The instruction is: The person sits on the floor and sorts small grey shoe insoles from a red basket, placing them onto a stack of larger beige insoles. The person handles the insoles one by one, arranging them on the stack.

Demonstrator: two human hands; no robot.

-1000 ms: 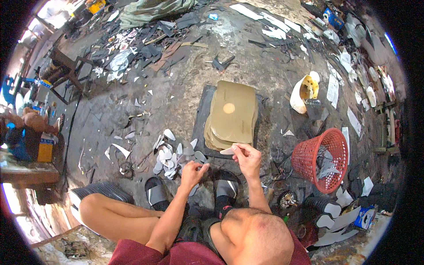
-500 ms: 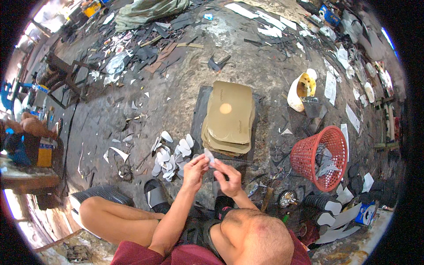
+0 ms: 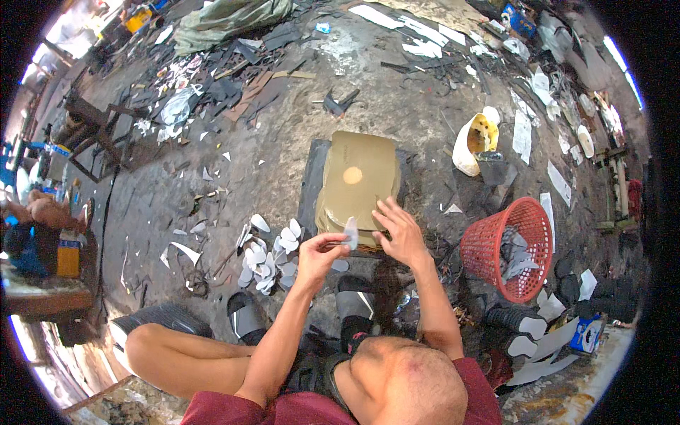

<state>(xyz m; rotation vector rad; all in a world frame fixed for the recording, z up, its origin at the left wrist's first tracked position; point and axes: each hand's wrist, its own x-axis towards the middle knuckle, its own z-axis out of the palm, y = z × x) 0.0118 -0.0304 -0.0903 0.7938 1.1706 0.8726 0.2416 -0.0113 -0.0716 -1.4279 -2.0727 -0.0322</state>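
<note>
Pale and rounded, the thin piece (image 3: pixel 351 232) sits pinched in the left hand (image 3: pixel 322 256), before the near edge of the smooth tan stack of sheets (image 3: pixel 361 152); the right hand (image 3: pixel 402 235), close by it half a second ago, now spreads empty fingers at the stack's corner. Leftward, flat oval cut-outs (image 3: pixel 265 270) heap up; rightward, a perforated red basket (image 3: pixel 485 248).

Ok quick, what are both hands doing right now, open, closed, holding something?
Left hand: closed, pinching a thin pale piece between thumb and fingers.
Right hand: open, holding nothing visible, fingers at the brown stack, near its lower right corner.
</note>
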